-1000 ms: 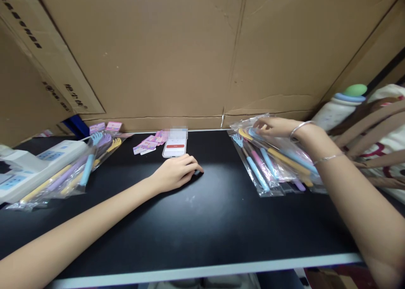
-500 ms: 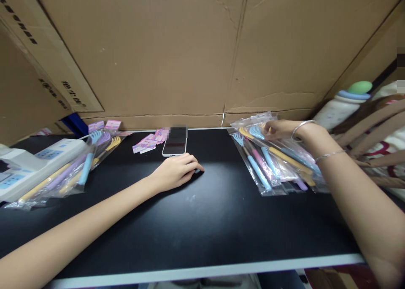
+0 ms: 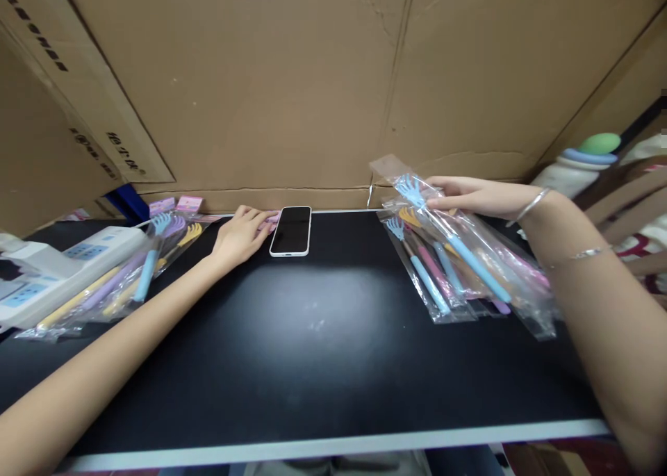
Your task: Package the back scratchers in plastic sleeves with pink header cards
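Observation:
At the right, my right hand [image 3: 458, 192] is closed on a bagged back scratcher [image 3: 461, 243] with a light blue claw head and handle, tilted over the pile. Beneath it lie several more bagged back scratchers [image 3: 427, 281] in blue, pink, yellow and purple. My left hand [image 3: 240, 236] rests with fingers extended on the pink printed cards [image 3: 269, 222], covering most of them. Just right of these cards lies a white-edged phone [image 3: 292, 231], screen up.
At the left, bagged back scratchers [image 3: 149, 267] lean beside a white power strip [image 3: 62, 267]. Pink header cards [image 3: 188, 203] lie behind them. Cardboard walls [image 3: 271, 87] enclose the black table [image 3: 313, 365]. A white bottle [image 3: 567, 174] with a green top stands at the far right.
My left hand has moved left and back from in front of the phone onto the pink cards. My right hand has lifted a bagged blue back scratcher off the pile.

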Demonstrator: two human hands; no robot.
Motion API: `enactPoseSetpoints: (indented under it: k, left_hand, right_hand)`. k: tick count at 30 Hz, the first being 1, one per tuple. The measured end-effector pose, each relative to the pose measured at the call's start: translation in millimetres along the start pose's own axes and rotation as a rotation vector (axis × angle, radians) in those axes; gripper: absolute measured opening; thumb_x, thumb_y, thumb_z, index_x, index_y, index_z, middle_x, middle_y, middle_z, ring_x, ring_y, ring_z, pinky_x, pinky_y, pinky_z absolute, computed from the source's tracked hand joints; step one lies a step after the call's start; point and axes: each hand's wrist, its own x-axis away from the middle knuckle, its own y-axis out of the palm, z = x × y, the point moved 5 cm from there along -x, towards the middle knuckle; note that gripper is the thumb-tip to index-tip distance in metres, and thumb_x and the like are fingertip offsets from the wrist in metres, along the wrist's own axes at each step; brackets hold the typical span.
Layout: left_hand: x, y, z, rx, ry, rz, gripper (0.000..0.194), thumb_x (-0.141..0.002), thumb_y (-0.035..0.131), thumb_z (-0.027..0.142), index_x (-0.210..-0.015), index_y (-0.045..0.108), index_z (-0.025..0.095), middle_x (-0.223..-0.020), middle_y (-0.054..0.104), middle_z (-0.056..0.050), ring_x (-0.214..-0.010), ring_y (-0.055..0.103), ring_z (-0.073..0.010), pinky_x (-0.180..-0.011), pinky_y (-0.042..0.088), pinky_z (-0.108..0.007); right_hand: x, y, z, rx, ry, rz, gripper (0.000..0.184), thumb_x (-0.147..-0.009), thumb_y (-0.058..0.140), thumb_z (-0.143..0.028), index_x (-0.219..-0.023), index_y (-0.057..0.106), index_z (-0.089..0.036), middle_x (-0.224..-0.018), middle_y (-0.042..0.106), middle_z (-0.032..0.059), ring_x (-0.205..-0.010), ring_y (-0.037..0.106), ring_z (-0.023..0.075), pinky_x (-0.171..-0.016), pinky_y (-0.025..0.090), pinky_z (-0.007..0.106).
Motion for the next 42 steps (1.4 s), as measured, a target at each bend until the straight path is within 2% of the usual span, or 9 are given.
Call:
enactPoseSetpoints:
  k: [5, 9, 13, 17, 24, 30, 33, 36, 42]
  left_hand:
    - [-2.9, 24.1, -9.6, -0.065, 0.038, -0.066, 0.045, -0.095, 0.027, 0.039, -0.131, 0.049, 0.025, -0.123, 0.057, -0.006, -0.111, 0.043, -0.0252, -0.095, 0.04, -0.04]
    - [-3.1, 35.9, -12.2, -0.082, 0.045, -0.085, 0.042, -0.094, 0.028, 0.036, -0.13, 0.049, 0.029, -0.127, 0.054, -0.005, -0.112, 0.043, -0.0256, -0.095, 0.038, -0.041]
    - [-2.3, 35.9, -13.1, -0.052, 0.043, -0.067, 0.044, -0.095, 0.027, 0.036, -0.133, 0.047, 0.026, -0.128, 0.053, -0.007, -0.113, 0.042, -0.0262, -0.096, 0.038, -0.042]
    - [-1.7, 22.4, -6.4, -0.013, 0.041, 0.018, 0.044, -0.094, 0.028, 0.037, -0.132, 0.046, 0.022, -0.122, 0.056, -0.008, -0.112, 0.042, -0.0262, -0.097, 0.037, -0.041]
    - [7.8, -11.8, 38.9, 0.153, 0.084, 0.128, 0.031, -0.09, 0.037, 0.025, -0.116, 0.054, 0.02, -0.108, 0.062, -0.006, -0.104, 0.051, -0.023, -0.085, 0.045, -0.035]
    - [37.5, -23.5, 114.5, 0.135, 0.433, 0.015, 0.036, -0.088, 0.041, 0.02, -0.122, 0.049, 0.024, -0.106, 0.062, -0.003, -0.092, 0.055, -0.0168, -0.071, 0.045, -0.026]
    - [51.8, -28.2, 139.6, 0.049, 0.608, 0.018, 0.045, -0.086, 0.042, 0.016, -0.13, 0.042, 0.024, -0.109, 0.061, -0.004, -0.09, 0.055, -0.0168, -0.071, 0.043, -0.027]
    - [57.9, -27.4, 146.4, -0.003, 0.681, 0.016, 0.046, -0.087, 0.042, 0.016, -0.132, 0.041, 0.025, -0.11, 0.061, -0.005, -0.089, 0.054, -0.0164, -0.069, 0.042, -0.026]
    - [56.2, -18.9, 139.9, 0.114, 0.655, -0.035, 0.038, -0.09, 0.039, 0.016, -0.127, 0.046, 0.024, -0.102, 0.063, -0.004, -0.086, 0.055, -0.0148, -0.067, 0.043, -0.024]
  right_hand:
    - [-4.9, 20.9, -24.9, -0.227, -0.057, -0.06, 0.032, -0.082, 0.054, -0.035, -0.111, 0.057, -0.021, -0.073, 0.055, 0.0, -0.061, 0.049, 0.0102, -0.057, 0.042, 0.022]
    - [-9.8, 33.4, -30.6, -0.337, -0.079, -0.105, 0.033, -0.08, 0.057, -0.034, -0.11, 0.055, -0.021, -0.066, 0.05, -0.0022, -0.057, 0.045, 0.0099, -0.052, 0.039, 0.022]
    - [-14.0, 40.1, -27.9, -0.464, -0.066, -0.071, 0.034, -0.081, 0.057, -0.036, -0.111, 0.053, -0.021, -0.063, 0.047, -0.0036, -0.052, 0.042, 0.009, -0.048, 0.037, 0.022]
    - [-16.8, 50.8, -32.8, -0.668, -0.073, -0.063, 0.022, -0.081, 0.057, -0.029, -0.101, 0.052, -0.021, -0.061, 0.043, -0.0038, -0.048, 0.039, 0.0079, -0.043, 0.035, 0.021]
    - [-24.5, 92.0, -42.7, -0.887, 0.017, -0.178, 0.021, -0.08, 0.058, -0.026, -0.093, 0.043, -0.022, -0.057, 0.039, -0.0064, -0.045, 0.041, 0.0081, -0.04, 0.039, 0.02]
    - [-26.0, 125.1, -49.2, -0.975, 0.082, -0.231, 0.02, -0.08, 0.059, -0.026, -0.09, 0.042, -0.02, -0.055, 0.04, -0.0076, -0.046, 0.043, 0.0065, -0.042, 0.041, 0.018]
    - [-25.2, 135.7, -52.1, -1.022, 0.114, -0.14, 0.016, -0.083, 0.054, -0.025, -0.091, 0.041, -0.02, -0.055, 0.039, -0.0081, -0.045, 0.042, 0.0062, -0.041, 0.041, 0.017]
    - [-23.8, 145.0, -52.6, -1.014, 0.167, -0.076, 0.014, -0.085, 0.051, -0.026, -0.092, 0.04, -0.021, -0.056, 0.041, -0.0075, -0.045, 0.042, 0.0064, -0.04, 0.039, 0.017]
    - [-25.8, 149.0, -46.9, -0.762, 0.211, -0.074, 0.019, -0.086, 0.049, -0.035, -0.096, 0.04, -0.021, -0.064, 0.048, -0.004, -0.048, 0.045, 0.0074, -0.035, 0.033, 0.017]
